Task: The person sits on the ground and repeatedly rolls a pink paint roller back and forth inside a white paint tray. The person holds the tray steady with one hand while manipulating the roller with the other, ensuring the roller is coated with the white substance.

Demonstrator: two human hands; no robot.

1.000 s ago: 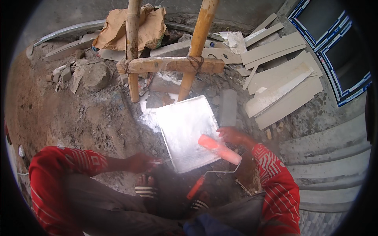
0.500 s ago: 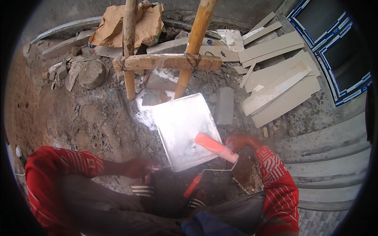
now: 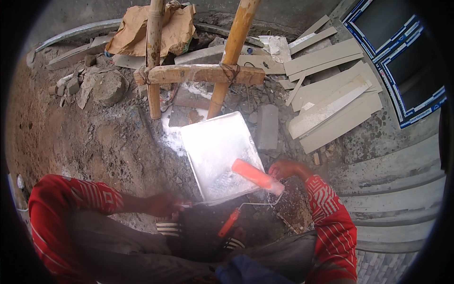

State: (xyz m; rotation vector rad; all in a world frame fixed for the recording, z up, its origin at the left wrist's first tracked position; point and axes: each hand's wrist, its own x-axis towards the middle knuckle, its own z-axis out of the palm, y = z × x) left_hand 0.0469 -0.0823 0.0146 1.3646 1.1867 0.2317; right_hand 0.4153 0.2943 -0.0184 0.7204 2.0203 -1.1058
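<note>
A shallow square paint tray, coated with white, lies tilted on the ground in front of me. An orange-red paint roller rests across its near right corner, its outer end blurred. The wire frame bends below the tray to a red handle. My right hand is at the tray's right edge, next to the roller's outer end; its fingers are curled but smeared. My left hand is closed around a thin pale stick reaching toward the tray's near edge. Pale specks show below the roller's end.
A wooden ladder-like frame stands just behind the tray. White powder or paint covers the ground beside it. Board offcuts lie at the right, crumpled brown paper at the back, and a grey block near the tray.
The view has shifted slightly. Pale specks now show around and below the roller's outer end, which is more blurred. Both hands stay in nearly the same places.
</note>
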